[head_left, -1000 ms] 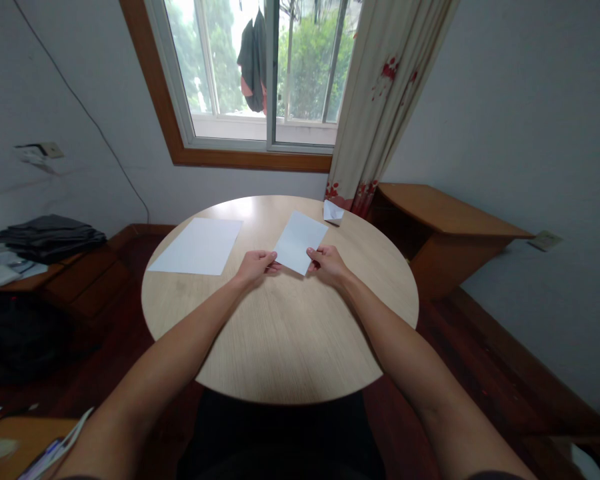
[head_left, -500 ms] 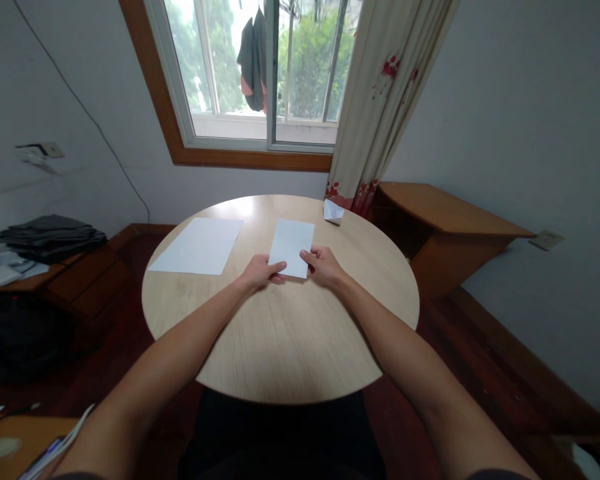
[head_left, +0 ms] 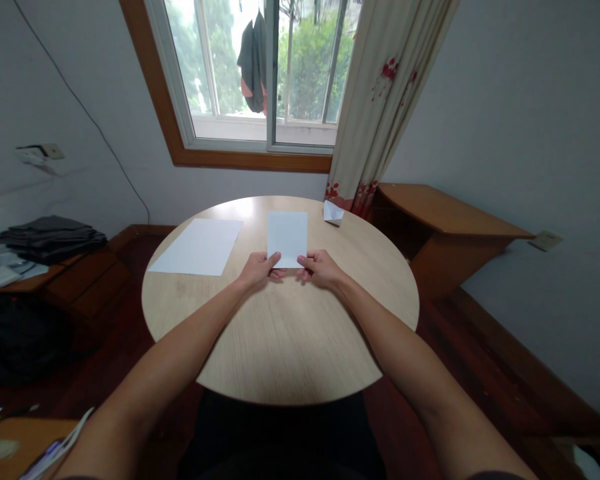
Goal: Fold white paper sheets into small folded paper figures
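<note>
A small folded white paper [head_left: 287, 237] lies squarely on the round wooden table [head_left: 280, 333], its long side running away from me. My left hand [head_left: 259, 270] pinches its near left corner, fingers closed. My right hand [head_left: 320, 269] pinches the near right corner the same way. A flat full sheet of white paper [head_left: 197, 245] lies to the left of my hands. A small folded paper piece [head_left: 333, 212] sits at the table's far right edge.
A curtain [head_left: 380, 100] hangs by the window behind the table. A low wooden cabinet [head_left: 440, 220] stands to the right. Folded dark clothes [head_left: 47, 237] rest on a bench at left. Papers lie at the bottom left corner.
The paper in my hands has turned from a rightward tilt to straight, and both hands have drawn closer together along its near edge.
</note>
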Action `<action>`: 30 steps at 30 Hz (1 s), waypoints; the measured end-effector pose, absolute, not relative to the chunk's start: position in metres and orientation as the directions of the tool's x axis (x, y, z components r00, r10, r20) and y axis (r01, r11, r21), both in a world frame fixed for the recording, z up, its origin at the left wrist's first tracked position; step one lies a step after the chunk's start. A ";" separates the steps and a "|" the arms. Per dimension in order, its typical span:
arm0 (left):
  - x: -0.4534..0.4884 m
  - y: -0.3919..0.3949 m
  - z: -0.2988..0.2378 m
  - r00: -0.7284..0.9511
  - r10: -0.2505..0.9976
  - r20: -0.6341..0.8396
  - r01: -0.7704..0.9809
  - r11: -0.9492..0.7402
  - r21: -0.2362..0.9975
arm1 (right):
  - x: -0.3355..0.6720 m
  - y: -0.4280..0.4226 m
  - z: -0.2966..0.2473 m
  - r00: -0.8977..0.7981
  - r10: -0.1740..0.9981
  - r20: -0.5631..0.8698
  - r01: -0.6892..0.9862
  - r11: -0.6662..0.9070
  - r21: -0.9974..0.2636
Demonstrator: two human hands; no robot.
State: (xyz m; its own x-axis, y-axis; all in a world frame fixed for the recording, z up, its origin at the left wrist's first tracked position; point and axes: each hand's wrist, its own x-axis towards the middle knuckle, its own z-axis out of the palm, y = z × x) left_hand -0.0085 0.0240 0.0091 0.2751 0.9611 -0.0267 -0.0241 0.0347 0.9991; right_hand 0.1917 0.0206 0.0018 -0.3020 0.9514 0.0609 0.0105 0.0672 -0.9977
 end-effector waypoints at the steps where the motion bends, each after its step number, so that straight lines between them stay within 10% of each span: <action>1: -0.009 0.024 0.009 0.285 0.958 -0.029 -0.014 0.035 0.999 | 0.192 0.021 0.003 -0.302 0.951 0.063 0.012 0.070 -0.997; 30: -0.004 0.023 0.001 0.398 0.916 -0.052 -0.079 0.091 0.993 | 0.189 0.022 0.003 -0.223 0.967 0.125 -0.012 0.126 -0.992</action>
